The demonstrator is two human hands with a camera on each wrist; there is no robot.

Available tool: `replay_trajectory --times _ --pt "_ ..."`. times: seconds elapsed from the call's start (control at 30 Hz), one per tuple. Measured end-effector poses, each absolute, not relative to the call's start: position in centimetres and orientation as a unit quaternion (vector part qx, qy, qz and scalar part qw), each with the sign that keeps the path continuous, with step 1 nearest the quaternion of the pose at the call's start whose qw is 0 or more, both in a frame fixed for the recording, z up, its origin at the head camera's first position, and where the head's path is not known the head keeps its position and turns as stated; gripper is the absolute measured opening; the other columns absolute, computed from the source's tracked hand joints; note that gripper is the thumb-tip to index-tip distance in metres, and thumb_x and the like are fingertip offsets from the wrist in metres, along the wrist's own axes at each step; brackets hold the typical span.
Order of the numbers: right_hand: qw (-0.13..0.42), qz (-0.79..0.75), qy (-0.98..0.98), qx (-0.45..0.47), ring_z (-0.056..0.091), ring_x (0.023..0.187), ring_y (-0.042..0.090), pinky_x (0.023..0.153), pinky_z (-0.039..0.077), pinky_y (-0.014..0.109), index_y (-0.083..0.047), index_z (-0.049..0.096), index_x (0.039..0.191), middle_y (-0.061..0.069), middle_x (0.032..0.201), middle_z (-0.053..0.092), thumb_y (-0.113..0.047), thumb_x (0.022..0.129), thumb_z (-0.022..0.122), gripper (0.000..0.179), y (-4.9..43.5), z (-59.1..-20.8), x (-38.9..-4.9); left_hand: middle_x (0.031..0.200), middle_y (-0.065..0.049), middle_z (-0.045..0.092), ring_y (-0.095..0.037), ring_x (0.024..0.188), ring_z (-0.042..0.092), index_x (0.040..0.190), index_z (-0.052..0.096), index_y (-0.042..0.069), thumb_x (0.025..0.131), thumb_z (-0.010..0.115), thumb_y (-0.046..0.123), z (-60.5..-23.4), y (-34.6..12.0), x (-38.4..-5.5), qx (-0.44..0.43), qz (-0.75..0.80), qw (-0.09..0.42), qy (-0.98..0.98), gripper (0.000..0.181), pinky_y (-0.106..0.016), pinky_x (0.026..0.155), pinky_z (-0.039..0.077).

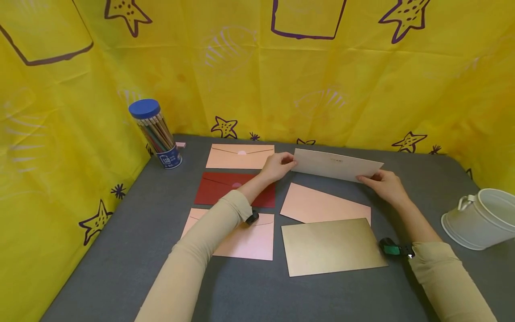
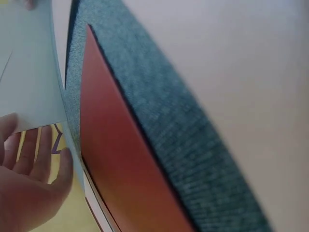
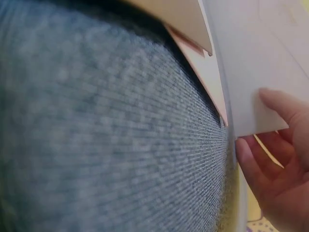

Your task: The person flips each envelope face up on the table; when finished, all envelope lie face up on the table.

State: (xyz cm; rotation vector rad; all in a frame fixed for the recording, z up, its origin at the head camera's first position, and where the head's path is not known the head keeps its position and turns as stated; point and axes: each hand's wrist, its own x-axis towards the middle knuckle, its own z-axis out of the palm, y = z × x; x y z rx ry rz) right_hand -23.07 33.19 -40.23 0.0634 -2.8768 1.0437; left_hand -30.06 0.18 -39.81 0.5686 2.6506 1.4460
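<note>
A pale cream envelope [image 1: 337, 164] with small gold print is held tilted up off the table's far side. My left hand [image 1: 278, 167] pinches its left end between thumb and fingers. At its lower right corner, my right hand [image 1: 385, 185] grips it, thumb on the near face, as the right wrist view also shows [image 3: 285, 154]. Below it lie a pink envelope [image 1: 322, 203] and a gold envelope [image 1: 334, 247] that overlaps the pink one's lower edge. Left of these, a peach envelope [image 1: 229, 156], a red envelope [image 1: 213, 190] and a light pink envelope [image 1: 257, 241] form a column, partly hidden by my left arm.
A clear tub of pencils [image 1: 156, 134] with a blue lid stands at the back left, beside a small pink block [image 1: 180, 145]. On the right edge sits a white bucket [image 1: 479, 219]. Yellow patterned cloth [image 1: 249, 89] hangs behind the grey table [image 1: 132, 250].
</note>
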Motion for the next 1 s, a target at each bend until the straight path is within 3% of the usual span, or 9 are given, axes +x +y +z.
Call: replay_trajectory --times 0.27,0.4,0.6,0.9,1.0 --pt "0.003 0.325 -0.945 0.029 0.056 0.103 0.042 0.087 0.044 0.054 0.005 0.06 0.119 0.03 0.114 0.062 -0.04 0.091 0.067 0.054 33.1 -40.4 -23.9 0.112 -0.01 0.068 -0.022 0.102 0.058 0.116 0.068 0.004 0.097 0.061 0.018 -40.2 0.2 -30.3 0.186 0.409 0.057 0.891 0.024 -0.031 0.093 0.046" --pt "-0.022 0.325 -0.946 0.008 0.055 0.097 0.038 0.08 0.046 0.046 0.006 0.06 0.12 0.029 0.114 0.062 -0.045 0.092 0.065 0.059 32.8 -40.2 -24.2 0.111 -0.012 0.067 -0.023 0.101 0.059 0.119 0.066 0.002 0.097 0.06 0.015 -40.1 0.2 -30.2 0.174 0.404 0.058 0.896 0.026 -0.03 0.09 0.048" --pt "-0.015 0.318 -0.948 -0.012 0.057 0.085 0.033 0.068 0.042 0.035 0.006 0.059 0.114 0.022 0.096 0.066 -0.045 0.091 0.066 0.056 32.0 -40.1 -25.1 0.111 -0.013 0.064 -0.023 0.096 0.058 0.132 0.056 0.003 0.095 0.062 0.01 -40.1 0.2 -30.0 0.125 0.425 0.059 0.895 0.039 -0.028 0.083 0.05" --pt "-0.008 0.305 -0.952 -0.028 0.054 0.101 0.041 0.085 0.044 0.05 0.013 0.041 0.136 0.028 0.109 0.06 -0.039 0.09 0.069 0.075 31.2 -40.3 -26.3 0.117 -0.014 0.063 -0.025 0.102 0.061 0.137 0.053 0.001 0.092 0.064 0.007 -40.2 0.2 -30.1 0.104 0.444 0.061 0.888 0.047 -0.031 0.085 0.051" --pt "-0.004 0.297 -0.955 -0.03 0.054 0.101 0.043 0.085 0.043 0.052 0.013 0.042 0.136 0.03 0.111 0.06 -0.037 0.09 0.069 0.074 30.9 -40.3 -26.5 0.12 -0.014 0.063 -0.025 0.105 0.063 0.135 0.054 0.0 0.091 0.064 0.008 -40.1 0.2 -30.0 0.105 0.442 0.063 0.888 0.046 -0.032 0.088 0.051"
